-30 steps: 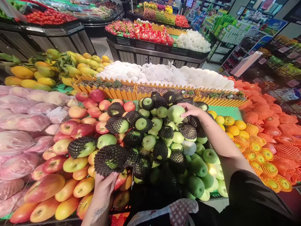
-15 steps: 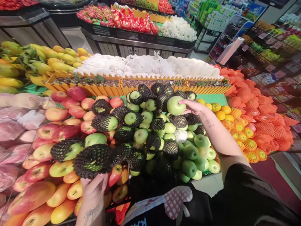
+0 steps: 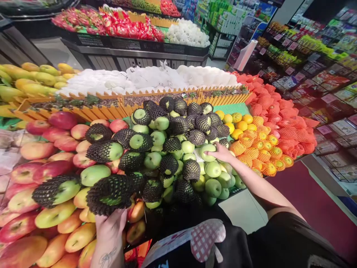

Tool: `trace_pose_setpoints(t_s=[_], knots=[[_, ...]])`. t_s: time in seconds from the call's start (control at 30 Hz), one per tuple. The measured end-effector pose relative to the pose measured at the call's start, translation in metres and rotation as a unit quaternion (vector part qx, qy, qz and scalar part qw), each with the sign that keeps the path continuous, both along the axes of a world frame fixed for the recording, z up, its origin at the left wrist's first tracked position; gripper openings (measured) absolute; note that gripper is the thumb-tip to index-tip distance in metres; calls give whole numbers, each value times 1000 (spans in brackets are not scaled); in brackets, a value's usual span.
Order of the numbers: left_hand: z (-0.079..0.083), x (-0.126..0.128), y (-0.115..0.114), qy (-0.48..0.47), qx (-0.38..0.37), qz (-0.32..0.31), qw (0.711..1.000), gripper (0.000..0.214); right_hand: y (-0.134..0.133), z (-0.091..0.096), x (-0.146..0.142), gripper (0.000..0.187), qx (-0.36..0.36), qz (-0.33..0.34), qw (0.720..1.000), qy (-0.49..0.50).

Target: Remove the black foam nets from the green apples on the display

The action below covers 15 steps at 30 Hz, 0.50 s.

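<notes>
My left hand (image 3: 111,225) is closed around the underside of a green apple in a black foam net (image 3: 110,193), held above the red and yellow apples (image 3: 52,214). Green shows through the net's mesh. On the right, my right hand (image 3: 223,153) grips a bare green apple (image 3: 208,152) from its right side, low over the pile. Just below it are several bare green apples (image 3: 213,169). Several netted green apples (image 3: 191,170) fill the middle of the heap, their black nets covering them partly or wholly.
Orange picket edging (image 3: 97,110) borders the back of the heap, with white-wrapped fruit (image 3: 156,80) behind it. Oranges (image 3: 242,124) and fruit in red foam nets (image 3: 279,119) lie to the right. Yellow mangoes (image 3: 33,80) are at the far left. Shop shelves (image 3: 320,82) stand at the right.
My right hand has come down and nearer with the green apple, from above the back of the heap to its right side. The left hand still holds its netted apple. The view has shifted right.
</notes>
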<state>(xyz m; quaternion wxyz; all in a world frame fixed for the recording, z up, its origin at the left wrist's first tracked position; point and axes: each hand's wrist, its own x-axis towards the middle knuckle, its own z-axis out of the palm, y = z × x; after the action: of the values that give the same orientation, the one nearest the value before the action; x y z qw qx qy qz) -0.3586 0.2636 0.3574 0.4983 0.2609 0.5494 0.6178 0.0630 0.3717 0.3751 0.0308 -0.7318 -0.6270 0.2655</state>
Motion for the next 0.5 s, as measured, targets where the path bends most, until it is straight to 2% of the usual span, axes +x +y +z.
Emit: trace_pose_setpoints(t_s=[0.07,0.17,0.27,0.43,0.5], knots=[[0,5,0,10,-6,-4,1000,51,-4,-6,1,67,21,-6,999,-28],[0,7,-1,38,-6,-28,999,48,-10,-5,1,68,84,-15,993,-77],[-2,5,-5,45,-39,-36,998,43,-13,-6,5,55,124,-32,987,-100],[-8,5,-15,41,-83,-38,995,50,-17,-11,15,41,164,-42,983,-77],[-11,9,-15,52,-73,-86,992,53,-23,-6,9,43,195,-47,977,-72]])
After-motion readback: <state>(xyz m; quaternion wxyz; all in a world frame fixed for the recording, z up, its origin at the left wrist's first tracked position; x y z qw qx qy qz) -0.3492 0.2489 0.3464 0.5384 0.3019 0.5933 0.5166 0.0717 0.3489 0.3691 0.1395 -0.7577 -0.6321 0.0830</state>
